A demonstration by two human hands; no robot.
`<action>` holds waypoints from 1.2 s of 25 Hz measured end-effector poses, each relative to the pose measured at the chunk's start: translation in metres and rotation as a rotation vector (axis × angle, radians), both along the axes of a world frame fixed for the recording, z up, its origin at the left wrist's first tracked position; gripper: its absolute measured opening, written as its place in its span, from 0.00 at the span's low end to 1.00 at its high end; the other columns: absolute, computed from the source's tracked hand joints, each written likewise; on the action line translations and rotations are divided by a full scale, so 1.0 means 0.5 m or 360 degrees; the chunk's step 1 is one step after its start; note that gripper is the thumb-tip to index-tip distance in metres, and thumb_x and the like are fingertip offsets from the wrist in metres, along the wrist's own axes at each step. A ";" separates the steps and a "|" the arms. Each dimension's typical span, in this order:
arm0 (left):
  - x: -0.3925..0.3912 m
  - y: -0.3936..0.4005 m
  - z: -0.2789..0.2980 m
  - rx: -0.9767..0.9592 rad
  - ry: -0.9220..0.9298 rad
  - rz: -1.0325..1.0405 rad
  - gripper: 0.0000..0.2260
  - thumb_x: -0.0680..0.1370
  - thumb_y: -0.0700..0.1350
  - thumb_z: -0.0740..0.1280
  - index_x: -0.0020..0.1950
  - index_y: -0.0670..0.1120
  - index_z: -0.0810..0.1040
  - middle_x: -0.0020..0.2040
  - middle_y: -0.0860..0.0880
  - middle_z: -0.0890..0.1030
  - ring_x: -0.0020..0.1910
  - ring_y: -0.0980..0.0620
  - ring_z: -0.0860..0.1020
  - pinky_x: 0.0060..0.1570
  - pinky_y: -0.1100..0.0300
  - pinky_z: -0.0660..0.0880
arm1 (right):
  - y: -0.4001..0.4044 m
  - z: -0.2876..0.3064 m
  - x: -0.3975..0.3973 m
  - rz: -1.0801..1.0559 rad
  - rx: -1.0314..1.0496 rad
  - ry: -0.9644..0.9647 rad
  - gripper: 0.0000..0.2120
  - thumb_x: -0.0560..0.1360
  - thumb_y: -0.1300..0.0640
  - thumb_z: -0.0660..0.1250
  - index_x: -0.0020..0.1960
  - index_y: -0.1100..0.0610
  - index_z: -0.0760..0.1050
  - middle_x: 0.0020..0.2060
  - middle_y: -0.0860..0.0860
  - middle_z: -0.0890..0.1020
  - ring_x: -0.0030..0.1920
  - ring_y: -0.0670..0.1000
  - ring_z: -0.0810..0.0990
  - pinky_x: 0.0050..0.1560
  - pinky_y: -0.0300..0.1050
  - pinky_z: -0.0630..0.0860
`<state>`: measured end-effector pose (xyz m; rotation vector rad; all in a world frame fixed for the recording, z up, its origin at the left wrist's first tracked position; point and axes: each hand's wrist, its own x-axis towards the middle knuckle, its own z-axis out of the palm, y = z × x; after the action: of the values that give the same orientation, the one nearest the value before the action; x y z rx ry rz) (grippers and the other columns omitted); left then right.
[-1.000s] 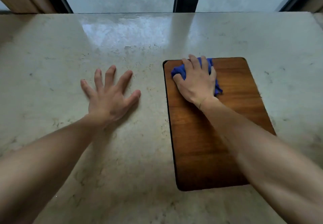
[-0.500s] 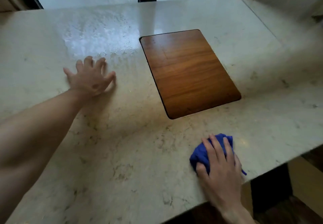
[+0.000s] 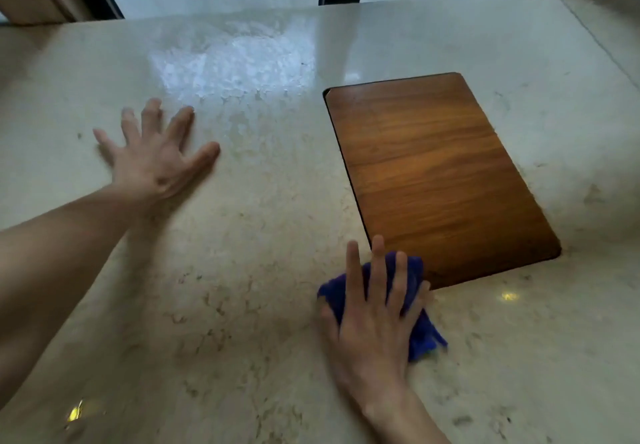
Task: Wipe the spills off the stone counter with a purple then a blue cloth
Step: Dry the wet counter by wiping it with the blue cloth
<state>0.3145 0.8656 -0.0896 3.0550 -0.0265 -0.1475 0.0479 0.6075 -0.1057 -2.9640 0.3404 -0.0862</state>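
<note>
Left hand: the left hand point(image 3: 157, 156) lies flat on the desk point(image 3: 242, 305), fingers spread and straight, holding nothing; it sits well to the left of the wooden board point(image 3: 436, 173). As a brace it looks useful, and my advice is to leave it planted while the other hand works.

Wet patch: a pale, glistening patch point(image 3: 232, 69) shows on the stone just beyond the left hand's fingertips, to the left of the wooden board's far end. Whether it is spill or window glare I cannot tell; I judge it worth a pass either way.

Blue cloth: the bunched blue cloth point(image 3: 420, 336) sits on the desk touching the near left corner of the wooden board, with its top edge over that corner.

Right hand: the right hand point(image 3: 375, 308) presses down on the blue cloth with fingers nearly straight and fanned, palm on top, not curled round it.

Step in hand: wiping with the blue cloth, so probably the later part of the task.

Doing it well: keep the palm flat and pressure even, sweep in overlapping strokes from the board's edge leftward, and refold the cloth once a face is damp.

Purple cloth: none in view.
</note>
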 end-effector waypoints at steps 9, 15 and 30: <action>0.013 0.000 -0.006 -0.0055 0.0062 0.0140 0.39 0.70 0.77 0.43 0.79 0.65 0.51 0.82 0.51 0.48 0.81 0.41 0.44 0.73 0.30 0.41 | -0.044 0.021 0.793 -0.0026 0.0231 0.0105 0.35 0.79 0.39 0.53 0.82 0.47 0.44 0.81 0.51 0.43 0.79 0.62 0.38 0.74 0.71 0.39; 0.020 0.004 -0.023 -0.0018 0.0039 0.0106 0.38 0.72 0.78 0.42 0.79 0.65 0.52 0.82 0.51 0.49 0.81 0.39 0.45 0.73 0.28 0.41 | -0.007 0.030 1.115 0.0004 0.0204 0.0075 0.29 0.79 0.41 0.51 0.79 0.47 0.58 0.79 0.51 0.57 0.79 0.60 0.47 0.75 0.68 0.44; 0.026 0.010 -0.010 -0.0086 0.0109 0.0145 0.38 0.70 0.79 0.45 0.79 0.67 0.48 0.82 0.52 0.46 0.81 0.41 0.42 0.73 0.29 0.38 | 0.069 0.020 0.628 0.0467 0.0146 0.0086 0.25 0.81 0.41 0.52 0.77 0.39 0.59 0.78 0.47 0.61 0.79 0.56 0.48 0.72 0.65 0.52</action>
<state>0.3276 0.8705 -0.0946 2.9883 0.1112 -0.2414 0.3622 0.6421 -0.0957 -2.8920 -0.0844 0.0432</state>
